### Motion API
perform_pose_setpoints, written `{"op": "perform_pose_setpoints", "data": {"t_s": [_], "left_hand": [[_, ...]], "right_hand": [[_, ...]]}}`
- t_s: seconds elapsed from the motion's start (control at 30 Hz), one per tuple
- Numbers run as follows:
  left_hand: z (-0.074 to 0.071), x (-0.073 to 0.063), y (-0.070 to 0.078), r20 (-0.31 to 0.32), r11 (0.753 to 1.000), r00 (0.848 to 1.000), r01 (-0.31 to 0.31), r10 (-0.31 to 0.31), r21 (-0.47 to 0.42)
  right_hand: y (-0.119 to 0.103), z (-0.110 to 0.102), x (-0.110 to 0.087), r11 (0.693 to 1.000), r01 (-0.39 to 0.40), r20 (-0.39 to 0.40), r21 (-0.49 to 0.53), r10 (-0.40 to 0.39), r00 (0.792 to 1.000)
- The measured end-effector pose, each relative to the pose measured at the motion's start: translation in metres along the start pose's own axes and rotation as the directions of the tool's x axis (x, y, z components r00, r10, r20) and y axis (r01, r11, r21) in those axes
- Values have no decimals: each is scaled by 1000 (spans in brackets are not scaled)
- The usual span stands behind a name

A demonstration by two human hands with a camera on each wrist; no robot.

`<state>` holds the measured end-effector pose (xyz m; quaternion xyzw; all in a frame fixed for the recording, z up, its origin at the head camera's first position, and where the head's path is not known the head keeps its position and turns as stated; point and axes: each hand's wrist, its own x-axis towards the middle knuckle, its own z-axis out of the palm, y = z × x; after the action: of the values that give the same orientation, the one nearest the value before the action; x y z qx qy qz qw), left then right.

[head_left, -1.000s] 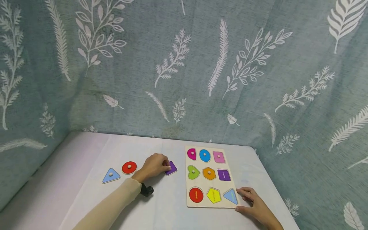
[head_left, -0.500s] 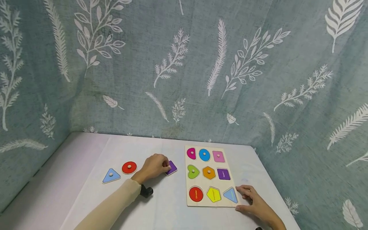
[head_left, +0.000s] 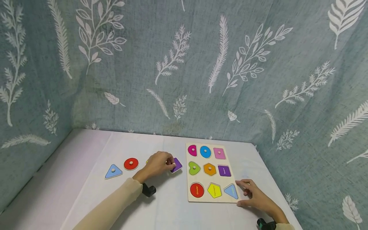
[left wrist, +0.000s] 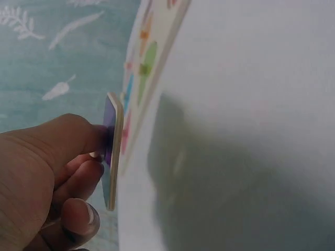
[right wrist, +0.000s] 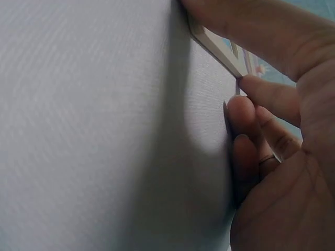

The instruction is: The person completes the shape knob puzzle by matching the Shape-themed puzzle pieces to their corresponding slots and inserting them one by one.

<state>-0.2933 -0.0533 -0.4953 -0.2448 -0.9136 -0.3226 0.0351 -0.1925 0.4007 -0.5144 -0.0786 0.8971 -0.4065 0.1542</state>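
Note:
My left hand [head_left: 158, 163] pinches the knob of a purple square puzzle piece [head_left: 176, 165] between thumb and fingers. In the left wrist view that purple piece [left wrist: 111, 151] stands on edge to the camera, raised off the table. To its right lies a wooden shape puzzle board [head_left: 201, 201]. My right hand [head_left: 254, 196] rests at the board's near right corner, with thumb and index fingertips touching its edge. The right wrist view shows the other fingers loosely bent beside the board edge [right wrist: 220, 49]. Printed purple square [head_left: 224, 171], red circle [head_left: 196, 190], yellow pentagon [head_left: 214, 190] and blue triangle [head_left: 231, 191] spots show no knobs.
A blue triangle piece [head_left: 113, 172] and a red circle piece [head_left: 131, 163] lie left of my left hand. A yellow piece [head_left: 147, 161] is mostly hidden behind that hand. Knobbed pieces, among them a green heart [head_left: 194, 168] and an orange hexagon [head_left: 210, 169], sit in the board.
My left hand has shifted slightly right with the purple square piece, uncovering a bit of the yellow piece. The right hand stays at the board's corner.

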Motion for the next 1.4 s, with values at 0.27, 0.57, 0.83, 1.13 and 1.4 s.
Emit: {"op": "perform_pose_setpoints", "data": {"t_s": [0.27, 0.57, 0.83, 1.13, 1.4], "left_hand": [[3, 1, 16, 23, 999, 999, -34, 35, -19], [13, 5, 31, 49, 997, 996, -67, 69, -41], [21, 11, 43, 55, 996, 995, -87, 88, -30], [27, 23, 59, 70, 992, 990, -125, 126, -15], [35, 31, 68, 90, 993, 989, -113, 115, -25]], "right_hand": [[2, 3, 1, 999, -28, -7, 20, 28, 1000], [7, 6, 2, 997, -83, -28, -2, 83, 996], [11, 10, 3, 997, -76, -23, 18, 76, 997], [5, 8, 1, 998, -54, -28, 17, 55, 998], [1, 7, -2, 998, -69, -41, -8, 68, 997]]}}
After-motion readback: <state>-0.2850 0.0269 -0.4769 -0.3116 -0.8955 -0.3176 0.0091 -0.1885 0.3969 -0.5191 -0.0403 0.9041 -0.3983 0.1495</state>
